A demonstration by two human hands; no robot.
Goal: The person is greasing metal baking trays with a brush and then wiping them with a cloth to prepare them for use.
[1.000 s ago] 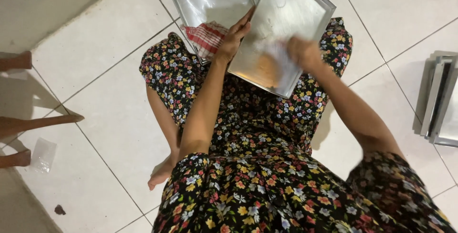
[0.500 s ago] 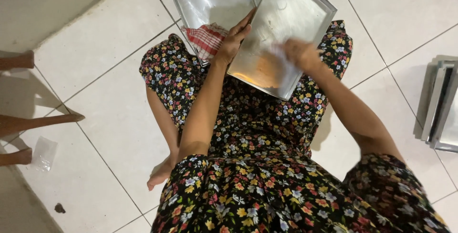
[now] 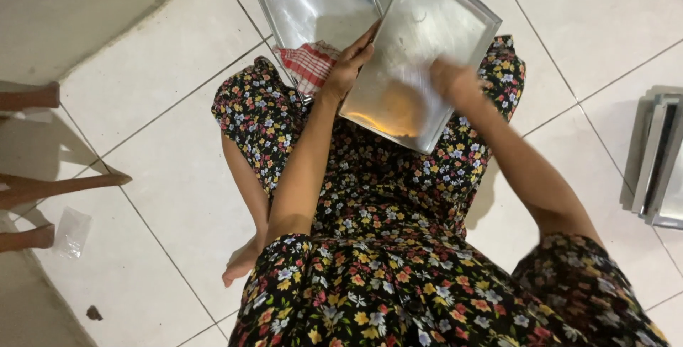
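Metal tray (image 3: 420, 55) on lap, long axis running up-right, tilted toward the person; shiny w/ orange smear near bottom. Left hand (image 3: 348, 66) grips its left edge; right hand (image 3: 455, 80) blurred, pressed on surface, grip unclear.

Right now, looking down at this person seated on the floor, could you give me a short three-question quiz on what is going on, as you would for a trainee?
1. True or false: the left hand grips the edge of the metal tray resting on the lap.
2. What does the right hand do? A) hangs in the air B) presses on the tray's inner surface C) holds the checked cloth
3. Where do the other stacked trays lie?

Key:
1. True.
2. B; the hand is blurred, and whether it holds something pale I cannot tell.
3. On the tiled floor, on the person's right.
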